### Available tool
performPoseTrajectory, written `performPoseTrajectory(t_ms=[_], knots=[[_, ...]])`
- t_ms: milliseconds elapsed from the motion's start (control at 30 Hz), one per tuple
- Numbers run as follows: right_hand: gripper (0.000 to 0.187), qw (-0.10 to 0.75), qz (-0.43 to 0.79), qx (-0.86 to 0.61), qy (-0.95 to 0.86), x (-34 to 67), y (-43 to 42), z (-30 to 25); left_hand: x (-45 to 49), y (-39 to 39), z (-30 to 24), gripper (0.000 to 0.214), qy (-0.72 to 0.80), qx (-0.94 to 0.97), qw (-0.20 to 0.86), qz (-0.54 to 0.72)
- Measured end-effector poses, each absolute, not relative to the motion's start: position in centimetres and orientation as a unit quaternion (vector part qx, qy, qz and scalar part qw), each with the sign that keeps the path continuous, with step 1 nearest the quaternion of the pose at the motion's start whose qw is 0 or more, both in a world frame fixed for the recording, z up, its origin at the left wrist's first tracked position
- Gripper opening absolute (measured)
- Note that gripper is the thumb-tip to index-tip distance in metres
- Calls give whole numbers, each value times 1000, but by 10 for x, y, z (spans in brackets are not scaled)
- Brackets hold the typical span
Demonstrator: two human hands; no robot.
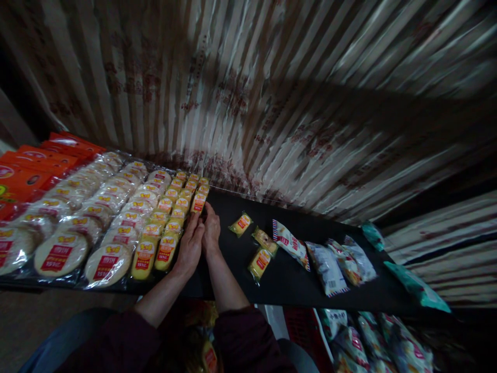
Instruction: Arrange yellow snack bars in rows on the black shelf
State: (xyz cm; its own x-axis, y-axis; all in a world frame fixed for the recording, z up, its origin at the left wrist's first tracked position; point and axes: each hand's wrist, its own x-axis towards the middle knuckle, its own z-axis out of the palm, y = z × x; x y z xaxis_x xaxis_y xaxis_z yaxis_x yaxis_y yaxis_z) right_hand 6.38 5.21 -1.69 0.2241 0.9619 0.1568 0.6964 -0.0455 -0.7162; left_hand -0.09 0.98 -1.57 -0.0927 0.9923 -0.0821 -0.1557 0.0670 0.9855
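My left hand (191,242) and my right hand (210,228) meet at the front end of a short third row of small yellow snack packets. Between their fingertips, a yellow snack packet (199,202) with a red and orange label leans against the packets behind it. The fingers of both hands are closed in around its lower edge, partly hiding it. Just left of my left hand run two longer rows of the same packets (167,248). To the right of my right hand, a loose yellow packet (241,224) and another one (260,263) lie flat on the black table (229,269).
Rows of round white crackers (62,254) in clear wrap fill the left, with orange bags (27,178) behind. White-and-blue snack bags (328,267) and teal bags (417,285) lie right. A striped plastic sheet (248,103) hangs behind. Below the table, a red basket (306,331) stands near more bags.
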Motion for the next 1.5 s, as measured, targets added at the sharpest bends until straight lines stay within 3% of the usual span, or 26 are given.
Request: performPoseTrajectory(t_ms=[533,1067,1300,1500], knots=[[64,347,179,-696,-602,68,68,-17,0,9,-20,51,508,424,522,538],[62,402,207,-695,-559,73,54,-22,1,6,-22,46,518,460,482,537],[47,463,220,-670,-537,73,25,-25,3,-7,-23,38,531,478,441,544],[31,465,263,-643,-549,76,-7,-24,4,-32,-29,31,501,505,434,553]])
